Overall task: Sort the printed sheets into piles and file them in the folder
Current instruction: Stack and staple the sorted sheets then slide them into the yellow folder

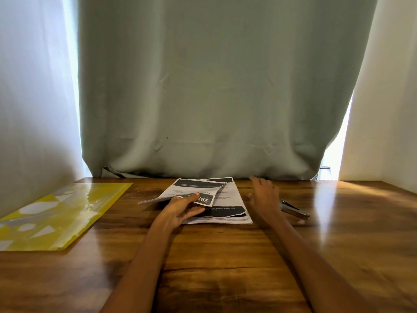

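Left hand [184, 207] pinching a few white printed sheets with dark header bands [191, 190], lifted off the near-left corner of the white paper stack [228, 211] mid-worktop. Right hand [264, 195] spread wide, holding nothing, just right of the stack's edge, near a small metal stapler [294, 211]. Translucent yellow plastic folder [58, 215] flat at the left edge of the brown wooden worktop [225, 267]; near side bare.

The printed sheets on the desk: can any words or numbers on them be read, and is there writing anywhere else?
"29", upside down, with a third digit cut off by the thumb: white on the dark box of the sheets lifted by the left hand.
"Orga...", upside down, partly covered: beside that box.
Dark header bands and body lines on the stack: too small and blurred.
Yellow folder and stapler: no text visible.
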